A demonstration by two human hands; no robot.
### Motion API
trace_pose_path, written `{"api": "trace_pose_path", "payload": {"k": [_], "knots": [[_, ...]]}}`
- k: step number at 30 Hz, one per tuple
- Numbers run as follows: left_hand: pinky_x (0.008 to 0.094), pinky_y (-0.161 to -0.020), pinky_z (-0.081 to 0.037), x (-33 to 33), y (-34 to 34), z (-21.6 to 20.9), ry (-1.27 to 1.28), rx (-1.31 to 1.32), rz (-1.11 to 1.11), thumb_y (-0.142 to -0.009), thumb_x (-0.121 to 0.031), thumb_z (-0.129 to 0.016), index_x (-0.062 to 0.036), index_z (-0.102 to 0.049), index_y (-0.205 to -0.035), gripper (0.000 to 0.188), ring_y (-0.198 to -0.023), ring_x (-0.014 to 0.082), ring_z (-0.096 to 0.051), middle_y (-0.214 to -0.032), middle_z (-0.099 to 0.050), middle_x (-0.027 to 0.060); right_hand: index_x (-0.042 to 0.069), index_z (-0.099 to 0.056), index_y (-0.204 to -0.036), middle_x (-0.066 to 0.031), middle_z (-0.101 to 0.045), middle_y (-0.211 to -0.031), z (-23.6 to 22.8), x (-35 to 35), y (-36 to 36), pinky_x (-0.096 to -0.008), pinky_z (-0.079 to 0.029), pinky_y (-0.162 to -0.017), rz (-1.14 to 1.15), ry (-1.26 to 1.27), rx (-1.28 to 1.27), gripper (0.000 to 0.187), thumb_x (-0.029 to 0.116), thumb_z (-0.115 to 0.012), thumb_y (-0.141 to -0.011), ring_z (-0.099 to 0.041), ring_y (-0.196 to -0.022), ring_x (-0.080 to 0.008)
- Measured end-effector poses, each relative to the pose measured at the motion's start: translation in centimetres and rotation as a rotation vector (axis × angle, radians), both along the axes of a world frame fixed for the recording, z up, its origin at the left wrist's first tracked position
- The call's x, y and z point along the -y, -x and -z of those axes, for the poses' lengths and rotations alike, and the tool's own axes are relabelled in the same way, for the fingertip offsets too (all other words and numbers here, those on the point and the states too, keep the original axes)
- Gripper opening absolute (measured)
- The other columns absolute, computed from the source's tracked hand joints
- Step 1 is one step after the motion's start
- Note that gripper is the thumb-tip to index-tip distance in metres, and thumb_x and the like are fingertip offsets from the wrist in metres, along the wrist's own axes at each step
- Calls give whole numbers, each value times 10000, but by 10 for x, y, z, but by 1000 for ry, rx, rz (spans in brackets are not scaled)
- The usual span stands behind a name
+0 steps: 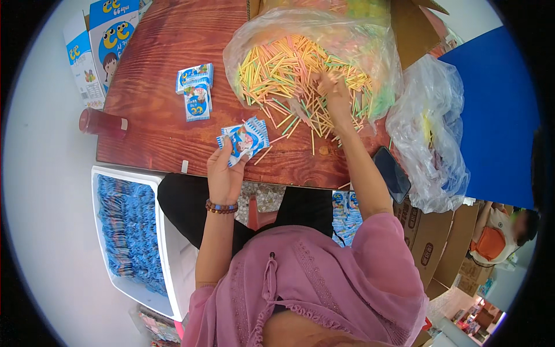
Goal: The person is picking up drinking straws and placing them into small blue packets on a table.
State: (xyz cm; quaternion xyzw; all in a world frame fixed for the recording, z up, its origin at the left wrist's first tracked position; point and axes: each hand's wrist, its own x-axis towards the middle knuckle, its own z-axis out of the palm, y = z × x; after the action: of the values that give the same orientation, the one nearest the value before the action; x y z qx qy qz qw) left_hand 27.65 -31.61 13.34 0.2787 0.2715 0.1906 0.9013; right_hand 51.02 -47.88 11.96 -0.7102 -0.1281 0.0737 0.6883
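My left hand (225,173) is closed on several small blue-and-white packets (247,137), fanned out above the table's near edge. My right hand (336,95) reaches into a big heap of thin pastel sticks (277,66) in yellow, pink, orange and green. Its fingers are blurred among the sticks, so their grip does not show. The heap lies on an opened clear plastic bag (240,43), and some sticks have spilled toward me. Left of the heap, more packets (198,99) lie stacked on the table.
The reddish wooden table (156,133) carries a pink-red jar (104,122) at its left edge and a dark phone (392,173) at its right. A white bin (173,254) full of blue packets stands lower left. A crumpled plastic bag (428,133) and cardboard boxes (430,237) are on the right.
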Motion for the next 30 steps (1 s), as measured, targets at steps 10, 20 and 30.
{"api": "trace_pose_path", "payload": {"k": [10, 20, 30], "knots": [[278, -739, -496, 22, -43, 4, -34, 67, 22, -937, -203, -587, -86, -663, -935, 140, -852, 99, -625, -951, -676, 6, -57, -494, -1147, -226, -571, -1174, -50, -21, 64, -422, -356, -1053, -234, -834, -78, 281, 153, -386, -994, -515, -1174, -300], [288, -766, -478, 19, -41, 4, -3, 114, 44, -953, -241, -556, -45, -623, -1010, 215, -896, 133, -606, -1005, -657, 42, 32, -503, -1075, -215, -610, -1116, -61, -43, 97, -440, -367, -1037, -265, -856, -42, 187, 174, -420, -987, -504, -1201, -333], [322, -840, -492, 23, -47, 6, 53, 195, 5, -958, -197, -544, -40, -642, -984, 187, -931, 152, -632, -1008, -672, 65, 12, -463, -1148, -193, -559, -1222, -53, -52, 114, -375, -369, -1021, -258, -605, -89, 266, 226, -418, -998, -498, -1193, -261]]}}
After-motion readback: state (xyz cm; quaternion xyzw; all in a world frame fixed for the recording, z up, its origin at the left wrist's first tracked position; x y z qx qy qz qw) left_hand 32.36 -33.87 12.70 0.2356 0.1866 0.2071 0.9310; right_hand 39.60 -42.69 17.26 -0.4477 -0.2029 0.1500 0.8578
